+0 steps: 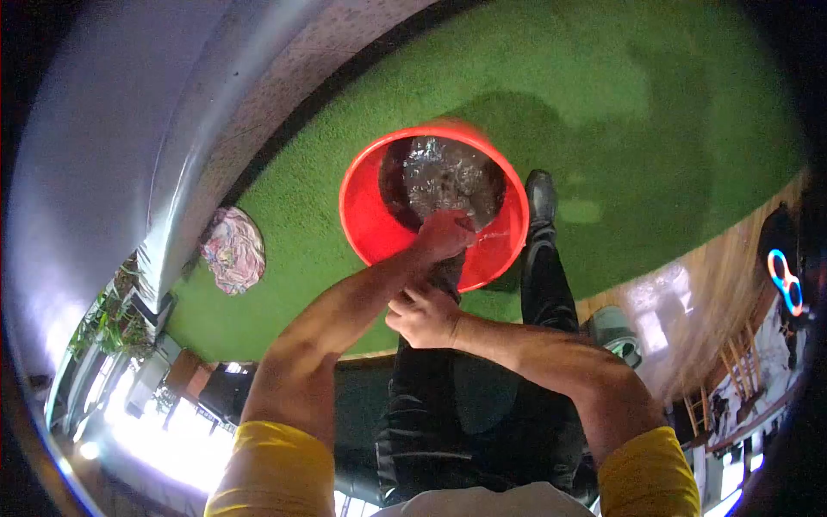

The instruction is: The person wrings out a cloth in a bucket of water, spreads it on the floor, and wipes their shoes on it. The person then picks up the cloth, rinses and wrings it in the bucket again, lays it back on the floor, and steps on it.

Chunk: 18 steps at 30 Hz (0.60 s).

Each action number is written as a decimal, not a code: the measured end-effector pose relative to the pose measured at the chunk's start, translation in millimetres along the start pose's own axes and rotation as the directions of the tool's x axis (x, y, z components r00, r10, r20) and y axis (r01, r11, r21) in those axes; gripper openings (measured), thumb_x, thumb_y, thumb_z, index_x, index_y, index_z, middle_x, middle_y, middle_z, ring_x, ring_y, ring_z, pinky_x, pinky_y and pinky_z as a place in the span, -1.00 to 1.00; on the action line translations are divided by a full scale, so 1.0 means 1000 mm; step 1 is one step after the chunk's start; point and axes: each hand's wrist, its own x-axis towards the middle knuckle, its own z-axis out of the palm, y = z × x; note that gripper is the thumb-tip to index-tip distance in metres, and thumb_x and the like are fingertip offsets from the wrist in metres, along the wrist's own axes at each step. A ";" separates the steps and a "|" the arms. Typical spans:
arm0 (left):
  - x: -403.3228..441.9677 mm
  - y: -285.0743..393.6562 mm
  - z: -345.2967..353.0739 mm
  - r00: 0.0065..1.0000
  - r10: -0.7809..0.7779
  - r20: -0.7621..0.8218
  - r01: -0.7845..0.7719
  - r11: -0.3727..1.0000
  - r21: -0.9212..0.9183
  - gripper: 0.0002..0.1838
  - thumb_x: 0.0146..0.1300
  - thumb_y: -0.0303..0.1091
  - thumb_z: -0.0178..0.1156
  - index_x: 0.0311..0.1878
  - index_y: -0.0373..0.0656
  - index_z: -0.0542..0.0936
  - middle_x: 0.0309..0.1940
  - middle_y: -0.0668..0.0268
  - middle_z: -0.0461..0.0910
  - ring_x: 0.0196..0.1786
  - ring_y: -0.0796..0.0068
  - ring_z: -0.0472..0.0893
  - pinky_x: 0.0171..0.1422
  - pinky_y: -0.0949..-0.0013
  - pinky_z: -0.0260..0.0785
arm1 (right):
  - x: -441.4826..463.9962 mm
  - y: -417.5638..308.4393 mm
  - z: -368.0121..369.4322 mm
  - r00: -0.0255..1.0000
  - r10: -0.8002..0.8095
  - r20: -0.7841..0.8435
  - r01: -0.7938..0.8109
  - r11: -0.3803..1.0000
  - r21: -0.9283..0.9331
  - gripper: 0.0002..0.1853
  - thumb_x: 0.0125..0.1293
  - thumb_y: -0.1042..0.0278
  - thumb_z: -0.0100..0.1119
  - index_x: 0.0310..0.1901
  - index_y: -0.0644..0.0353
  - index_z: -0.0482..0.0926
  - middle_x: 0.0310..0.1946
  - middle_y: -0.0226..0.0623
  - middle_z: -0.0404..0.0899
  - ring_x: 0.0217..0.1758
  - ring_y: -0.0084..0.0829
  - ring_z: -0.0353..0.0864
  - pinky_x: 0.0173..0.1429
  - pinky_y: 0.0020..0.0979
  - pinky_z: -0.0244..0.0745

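A red bucket [363, 200] on the green floor holds dark, murky water [442, 177] with a rippled surface. My left hand [446, 234] is over the near side of the bucket, its fingers closed round a dark wet cloth. Nearer to me, my right hand [424, 317] has its fingers wrapped round the lower part of the same dark cloth [448, 272], just outside the rim. The cloth is bunched between both hands, and part of it is hidden by them.
A crumpled pink and white cloth [233, 251] lies on the green floor [301, 224] to the left. My shoe [541, 200] stands just right of the bucket. A greenish container [613, 332] is farther right, and a pale curved edge [194, 142] runs along the upper left.
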 end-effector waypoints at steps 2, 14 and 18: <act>0.002 0.007 0.009 0.997 -0.081 -0.018 0.081 0.997 0.004 -0.74 -0.19 -0.18 0.24 -0.40 -0.08 0.63 -0.50 0.29 0.61 -0.35 0.39 0.62 -0.14 0.33 0.46 | -0.003 0.015 0.012 0.999 0.022 -0.039 -0.020 0.999 0.046 -0.81 -0.08 0.22 0.08 -0.43 0.10 0.53 -0.23 -0.26 0.45 -0.03 -0.16 0.41 0.06 -0.11 0.35; -0.117 -0.008 -0.007 0.890 -0.086 -0.449 -0.272 0.688 -0.672 -0.77 0.04 -0.36 0.23 -0.19 -0.16 0.59 -0.32 0.29 0.63 -0.26 0.32 0.62 -0.12 0.29 0.49 | -0.031 -0.069 -0.138 0.978 0.159 -0.138 -0.161 0.987 -0.005 -0.59 -0.33 0.34 0.37 -0.30 0.13 0.53 -0.19 -0.26 0.50 -0.09 -0.09 0.49 0.04 -0.11 0.42; -0.242 -0.001 -0.012 0.901 -0.185 -0.392 -0.427 -0.217 -0.878 -0.74 0.09 -0.48 0.13 -0.10 -0.14 0.50 -0.29 0.32 0.55 -0.22 0.36 0.57 -0.09 0.24 0.49 | -0.010 -0.075 -0.188 0.571 0.820 0.035 -0.647 0.423 0.635 -0.76 0.05 0.53 0.18 -0.18 0.24 0.53 -0.21 -0.30 0.54 -0.14 -0.48 0.51 -0.04 -0.44 0.41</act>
